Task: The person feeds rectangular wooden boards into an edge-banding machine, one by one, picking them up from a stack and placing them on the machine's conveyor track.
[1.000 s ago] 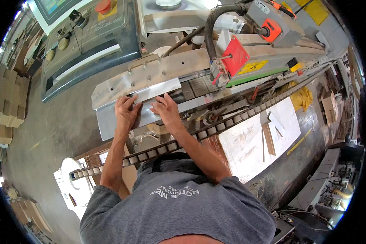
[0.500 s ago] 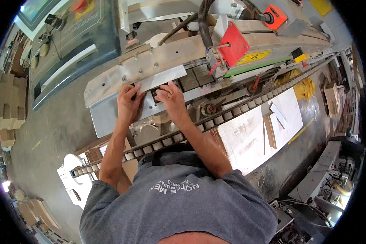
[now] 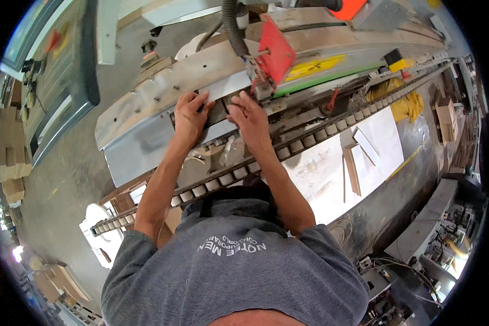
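Observation:
A pale, flat strip (image 3: 229, 86) lies along the metal fence of a long machine, its right end close to the red guard plate (image 3: 277, 51). My left hand (image 3: 191, 117) is at the strip's left end, thumb and fingers closed on it. Curled fingers of my right hand (image 3: 250, 117) rest at the strip's near edge, close to the guard; their exact contact is partly hidden. Beneath and between my hands shows a dark slot in the grey metal infeed table (image 3: 141, 155).
A roller rail (image 3: 239, 173) crosses in front of me. Beyond it, to the right, a white panel (image 3: 320, 163) carries some narrow offcuts (image 3: 353, 168). A ribbed hose (image 3: 233, 27) hangs over the machine. Yellow cloth (image 3: 407, 108) lies at the far right.
Both hands have carried the strip rightward along the fence, so its end is now much nearer the red guard. The view has shifted too, moving the machine leftward in the picture.

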{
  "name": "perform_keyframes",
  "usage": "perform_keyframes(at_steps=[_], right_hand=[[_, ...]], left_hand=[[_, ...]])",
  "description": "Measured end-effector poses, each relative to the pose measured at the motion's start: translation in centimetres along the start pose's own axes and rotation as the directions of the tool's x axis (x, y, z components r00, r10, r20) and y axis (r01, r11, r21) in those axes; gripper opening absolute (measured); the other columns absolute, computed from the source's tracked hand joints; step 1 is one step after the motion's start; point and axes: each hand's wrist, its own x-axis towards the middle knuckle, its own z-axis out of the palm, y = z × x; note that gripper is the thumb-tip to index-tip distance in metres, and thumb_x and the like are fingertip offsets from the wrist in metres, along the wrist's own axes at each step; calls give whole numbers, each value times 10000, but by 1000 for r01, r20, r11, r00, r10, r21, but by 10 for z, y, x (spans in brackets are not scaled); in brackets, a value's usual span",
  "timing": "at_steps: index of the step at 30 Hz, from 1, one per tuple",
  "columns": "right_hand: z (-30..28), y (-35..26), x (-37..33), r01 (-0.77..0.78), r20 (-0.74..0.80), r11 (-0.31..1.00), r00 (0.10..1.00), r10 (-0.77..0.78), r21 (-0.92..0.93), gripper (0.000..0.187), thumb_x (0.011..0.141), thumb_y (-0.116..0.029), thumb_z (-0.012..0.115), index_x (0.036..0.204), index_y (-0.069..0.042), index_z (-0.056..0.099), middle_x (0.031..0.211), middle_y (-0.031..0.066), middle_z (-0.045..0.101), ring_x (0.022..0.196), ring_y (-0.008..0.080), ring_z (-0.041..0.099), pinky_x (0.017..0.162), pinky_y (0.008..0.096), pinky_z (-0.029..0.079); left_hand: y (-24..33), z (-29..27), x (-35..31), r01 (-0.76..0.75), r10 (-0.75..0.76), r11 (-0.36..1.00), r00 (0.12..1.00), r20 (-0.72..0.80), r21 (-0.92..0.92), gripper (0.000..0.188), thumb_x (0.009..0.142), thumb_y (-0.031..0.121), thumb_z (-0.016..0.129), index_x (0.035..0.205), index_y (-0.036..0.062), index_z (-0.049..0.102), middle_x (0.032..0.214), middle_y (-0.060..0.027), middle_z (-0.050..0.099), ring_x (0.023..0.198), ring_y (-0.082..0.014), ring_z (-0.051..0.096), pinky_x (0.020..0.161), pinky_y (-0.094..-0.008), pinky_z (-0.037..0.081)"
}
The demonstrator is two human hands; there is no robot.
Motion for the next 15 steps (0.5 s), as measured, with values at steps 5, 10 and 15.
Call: perform_keyframes(at_steps=[5, 10, 15], right_hand=[[-69, -43, -61, 58, -11, 967, 998, -63, -248, 431, 956, -71, 639, 1380, -29, 567, 1134, 146, 709, 975, 152, 660, 838, 303, 542], [-194, -84, -103, 10, -280, 601, 879, -386, -799, 434, 875, -80, 750, 1295, -85, 637, 1222, 115, 663, 986, 203, 677, 811, 326, 595], [-335, -73, -137, -309, -255, -69, 874, -414, -949, 695, 782, -313, 822, 1342, 5, 563, 1329, 238, 582, 1230, 395, 508, 1070, 524, 402]], left_hand=[[17, 32, 20, 12, -10, 997, 1000, 25, -77, 279, 792, 116, 802, 1059, 59, 742, 846, -146, 633, 770, -347, 615, 695, -412, 502], [26, 50, 42, -146, 146, 983, 989, -7, -112, 350, 824, 97, 777, 1167, 71, 716, 865, -132, 629, 778, -300, 605, 731, -395, 496], [41, 23, 21, 73, -72, 997, 997, 24, -24, 301, 854, 139, 761, 1141, 54, 726, 908, -126, 668, 833, -287, 630, 787, -372, 511]])
